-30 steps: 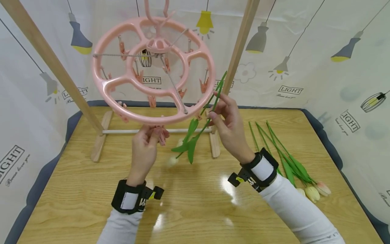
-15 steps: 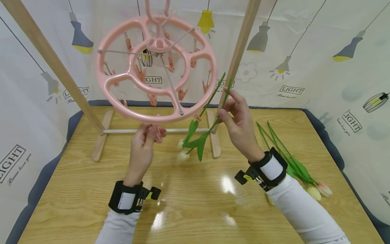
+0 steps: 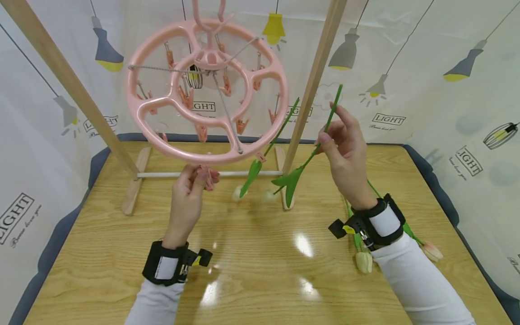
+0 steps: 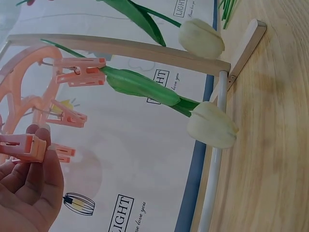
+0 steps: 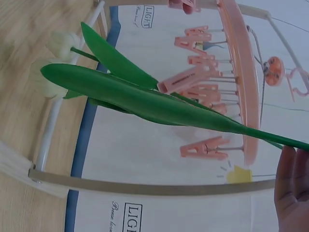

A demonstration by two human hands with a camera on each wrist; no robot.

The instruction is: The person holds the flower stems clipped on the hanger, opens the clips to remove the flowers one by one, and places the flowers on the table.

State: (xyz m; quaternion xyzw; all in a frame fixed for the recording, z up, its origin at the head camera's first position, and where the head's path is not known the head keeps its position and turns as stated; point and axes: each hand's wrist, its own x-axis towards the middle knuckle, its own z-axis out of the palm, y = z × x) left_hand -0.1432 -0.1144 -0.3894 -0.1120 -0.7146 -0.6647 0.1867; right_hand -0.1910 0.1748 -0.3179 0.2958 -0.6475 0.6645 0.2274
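Note:
My left hand (image 3: 188, 198) pinches a pink clothespin (image 3: 210, 177) under the front rim of a round pink clip hanger (image 3: 174, 153). In the left wrist view that clothespin (image 4: 30, 147) sits between thumb and fingers. My right hand (image 3: 345, 153) holds a white artificial tulip (image 3: 290, 181) by its green stem, bloom downward, right of the hanger. Another white tulip (image 3: 253, 170) hangs bloom down from a clothespin (image 3: 261, 157) at the hanger's front right; in the left wrist view its bloom (image 4: 212, 124) shows clearly. Several other clothespins dangle from the hanger.
A wooden frame with an upright (image 3: 314, 85) on each side and a white crossbar (image 3: 243, 174) surrounds the hanger. More tulips, with a cream bloom (image 3: 363, 262) and a pink bloom (image 3: 431, 251), lie on the wooden table (image 3: 260, 271), partly behind the right forearm.
My right hand has moved right with its tulip, away from the hanger and the clipped tulip. The left hand keeps its clothespin, shifting slightly left. The hanger has swung a little.

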